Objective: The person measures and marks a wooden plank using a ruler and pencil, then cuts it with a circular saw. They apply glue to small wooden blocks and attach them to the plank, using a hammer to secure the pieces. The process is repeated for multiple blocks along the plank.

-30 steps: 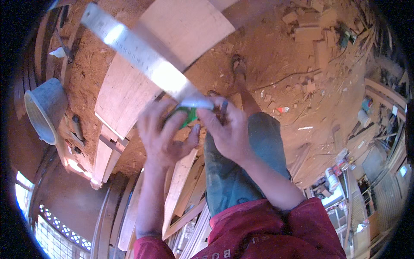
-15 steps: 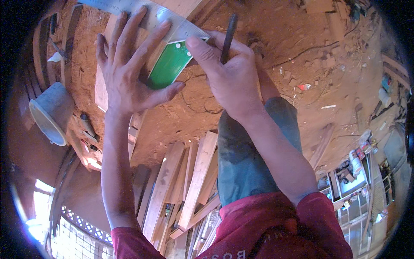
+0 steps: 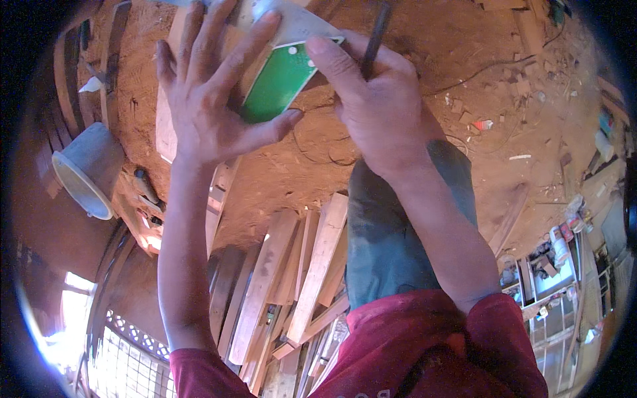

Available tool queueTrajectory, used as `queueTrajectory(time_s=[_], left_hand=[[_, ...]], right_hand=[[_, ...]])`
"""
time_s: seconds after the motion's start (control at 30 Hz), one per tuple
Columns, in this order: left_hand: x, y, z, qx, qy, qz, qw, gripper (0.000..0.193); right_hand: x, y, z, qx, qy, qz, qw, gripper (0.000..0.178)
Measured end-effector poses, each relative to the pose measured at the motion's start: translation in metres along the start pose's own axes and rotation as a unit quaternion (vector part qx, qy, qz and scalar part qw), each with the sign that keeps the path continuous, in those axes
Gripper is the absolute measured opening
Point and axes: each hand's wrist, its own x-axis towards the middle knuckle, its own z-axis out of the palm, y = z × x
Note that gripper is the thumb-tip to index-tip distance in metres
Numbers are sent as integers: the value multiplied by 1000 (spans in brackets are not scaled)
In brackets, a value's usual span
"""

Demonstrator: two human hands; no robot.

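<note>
My left hand (image 3: 211, 99) is spread out, its fingertips lying on the metal blade of a try square (image 3: 279, 83) with a green stock. The blade runs out of the top edge of the view. Beneath it is a pale wooden board (image 3: 166, 129), largely hidden by my hand and the square. My right hand (image 3: 385, 106) is closed around a dark pencil (image 3: 376, 40) that sticks up between thumb and fingers. Its thumb also presses on the corner of the square where stock meets blade. The fingers under that corner are hidden.
A grey bucket (image 3: 89, 169) lies tipped at the left, near a dark hand tool (image 3: 146, 186). Several timber planks (image 3: 318, 265) lean below my hands, beside my leg. Wood scraps (image 3: 524, 86) and a dark cable (image 3: 464, 83) lie on the dirt floor at the right.
Both hands and the square sit slightly higher and further right in the picture, as does the whole scene. My left fingers stay spread, and my right hand keeps the pencil.
</note>
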Motion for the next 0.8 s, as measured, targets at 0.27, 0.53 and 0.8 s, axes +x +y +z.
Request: queueTrajectory(time_s=[0.27,0.53,0.8], left_hand=[[4,9,-17,-32,-63,-67,995,92],[3,3,-14,5,-44,-23,999,94],[-1,0,0,-28,-5,-29,999,91]], right_hand=[[1,-2,-1,27,-14,13,999,29],[0,-6,1,12,-11,25,1000,27],[2,-14,4,17,-8,44,999,27]])
